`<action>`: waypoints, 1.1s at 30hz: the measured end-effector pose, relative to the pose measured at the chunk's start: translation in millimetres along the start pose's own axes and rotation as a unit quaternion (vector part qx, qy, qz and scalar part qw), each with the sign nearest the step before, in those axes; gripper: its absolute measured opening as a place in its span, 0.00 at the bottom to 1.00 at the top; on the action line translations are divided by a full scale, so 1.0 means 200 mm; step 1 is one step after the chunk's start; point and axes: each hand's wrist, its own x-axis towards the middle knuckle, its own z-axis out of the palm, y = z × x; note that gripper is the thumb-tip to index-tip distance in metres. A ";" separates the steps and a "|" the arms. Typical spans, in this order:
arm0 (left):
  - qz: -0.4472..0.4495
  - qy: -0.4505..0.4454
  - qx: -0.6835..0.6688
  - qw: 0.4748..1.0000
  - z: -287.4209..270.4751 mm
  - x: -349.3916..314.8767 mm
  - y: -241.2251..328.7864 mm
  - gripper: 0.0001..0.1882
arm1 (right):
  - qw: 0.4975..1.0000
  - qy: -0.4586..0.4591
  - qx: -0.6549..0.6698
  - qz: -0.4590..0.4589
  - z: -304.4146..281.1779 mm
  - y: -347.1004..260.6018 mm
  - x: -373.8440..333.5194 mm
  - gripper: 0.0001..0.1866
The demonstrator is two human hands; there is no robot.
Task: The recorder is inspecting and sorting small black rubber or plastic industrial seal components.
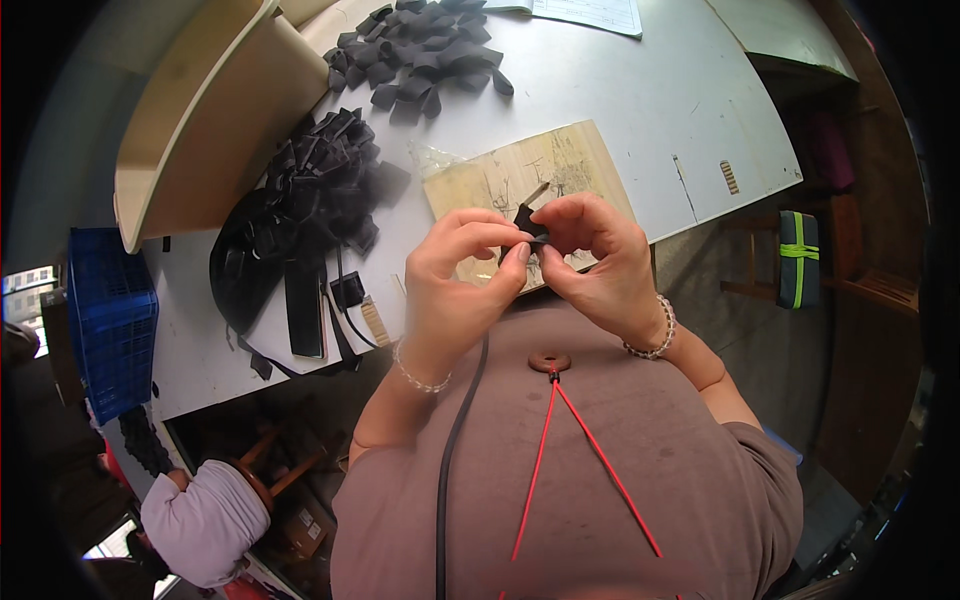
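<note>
In front of my chest, a small folded black strip of fabric (525,218) is pinched between both hands. My left hand (462,268) grips its left side between thumb and fingertips. From the other side, my right hand (602,255) pinches it with thumb and forefinger. Just beyond the fabric, a narrow metal tip (537,193) points up and to the right; what it belongs to is hidden. Both hands are over the near part of a marked wooden board (595,160) on the white table (690,110).
Black fabric loops lie in a far pile (430,60) and a left pile (330,185). A cream panel (205,120) stands at the left, near a blue crate (110,325). Papers (600,14) lie at the back. A person in a pale shirt (205,520) is at lower left.
</note>
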 end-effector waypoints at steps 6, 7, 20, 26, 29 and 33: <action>0.196 0.077 0.180 0.961 0.06 0.02 -0.04 0.12 | 0.987 0.049 -0.094 -0.124 0.00 0.04 0.02 0.09; 0.176 0.103 0.182 0.962 0.06 0.04 -0.04 0.11 | 0.989 0.045 -0.074 -0.122 0.01 0.04 0.02 0.07; 0.049 0.002 -0.052 0.997 0.08 0.02 -0.10 0.07 | 0.944 -0.075 0.285 0.146 -0.08 0.10 0.02 0.03; -0.118 -0.146 -0.350 0.918 0.05 0.03 -0.10 0.05 | 0.994 -0.019 -0.053 -0.089 -0.10 0.07 0.03 0.03; -0.182 -0.210 -0.391 0.877 0.02 0.01 -0.13 0.03 | 0.993 -0.099 0.051 0.032 -0.14 0.02 0.02 0.01; -0.043 -0.170 -0.234 0.956 0.01 0.03 -0.11 0.02 | 0.919 -0.113 0.348 0.150 -0.11 0.05 0.01 0.04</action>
